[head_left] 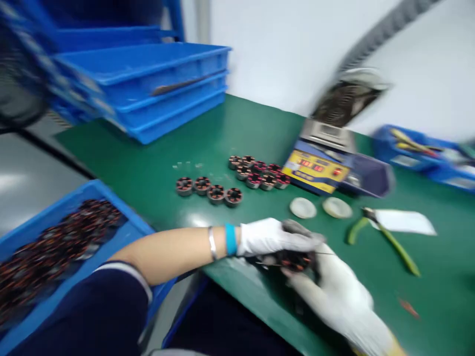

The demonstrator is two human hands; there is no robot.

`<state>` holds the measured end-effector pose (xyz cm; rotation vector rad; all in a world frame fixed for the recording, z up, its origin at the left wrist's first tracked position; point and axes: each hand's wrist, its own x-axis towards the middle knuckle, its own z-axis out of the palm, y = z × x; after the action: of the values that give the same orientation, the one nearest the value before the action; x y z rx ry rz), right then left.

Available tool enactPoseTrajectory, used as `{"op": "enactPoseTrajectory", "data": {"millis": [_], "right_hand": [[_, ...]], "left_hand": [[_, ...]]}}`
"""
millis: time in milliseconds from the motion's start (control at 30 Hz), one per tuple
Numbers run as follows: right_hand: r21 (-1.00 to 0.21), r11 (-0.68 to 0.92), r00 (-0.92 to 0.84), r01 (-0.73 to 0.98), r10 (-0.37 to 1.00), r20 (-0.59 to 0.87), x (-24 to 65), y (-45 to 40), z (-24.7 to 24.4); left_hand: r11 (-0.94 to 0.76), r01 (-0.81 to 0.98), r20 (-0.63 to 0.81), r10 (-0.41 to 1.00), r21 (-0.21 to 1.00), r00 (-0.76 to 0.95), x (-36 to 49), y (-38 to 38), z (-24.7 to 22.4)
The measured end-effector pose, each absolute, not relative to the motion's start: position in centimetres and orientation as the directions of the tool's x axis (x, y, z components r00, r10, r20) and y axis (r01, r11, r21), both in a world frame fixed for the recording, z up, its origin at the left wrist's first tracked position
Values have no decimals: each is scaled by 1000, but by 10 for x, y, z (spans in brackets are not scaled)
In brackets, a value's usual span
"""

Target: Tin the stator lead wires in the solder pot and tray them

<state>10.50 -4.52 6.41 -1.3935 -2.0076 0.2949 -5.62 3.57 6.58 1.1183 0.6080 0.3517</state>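
My left hand (269, 237), in a white glove with a teal band at the wrist, reaches over a copper-wound motor part (296, 260) near the table's front edge. My right hand (339, 289), also gloved in white, grips the same part from the right, its thumb below it. The fingertips of both gloves look dark and blurred. Beyond my hands, four similar wound parts (215, 194) stand in a row on the green table (260, 118). A tighter cluster of several more (261, 173) sits behind them, to the right.
Stacked blue trays (166, 94) stand at the back left. A blue bin of wound parts (135, 220) is at lower left. Toward the right are a yellow-and-blue device (315, 168), a purple bin (371, 175), two round lids (303, 208), green-handled cutters (397, 249) and blue boxes (408, 158).
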Motion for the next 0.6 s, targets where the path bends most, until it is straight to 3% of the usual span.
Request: {"op": "enactPoseTrajectory", "data": {"millis": [100,233,300,400,467,533,600], "right_hand": [[-458,377,-179,805,891,417,98,-48,57],[-373,430,-126,822,777,617,101,-44,56],[-333,452,-135,827,736,663,105,-43,57],[-323,452,-129,832,723,678,109,-43,57],[-332,435,-108,837,727,678,111,-43,57],[-332,434,-105,838,723,682,110,-43,57],[-310,454,-131,835,712,690,109,-42,58]], "left_hand": [[389,99,-280,442,916,852,-62,41,67],[203,120,-205,478,972,854,-61,42,76],[143,212,-256,498,967,829,-63,39,81],[197,332,-385,447,923,807,-73,38,88],[239,287,-364,403,928,840,-83,40,93],[223,43,-172,601,974,781,-90,43,96],[97,-191,5,881,977,473,-90,45,97]]}}
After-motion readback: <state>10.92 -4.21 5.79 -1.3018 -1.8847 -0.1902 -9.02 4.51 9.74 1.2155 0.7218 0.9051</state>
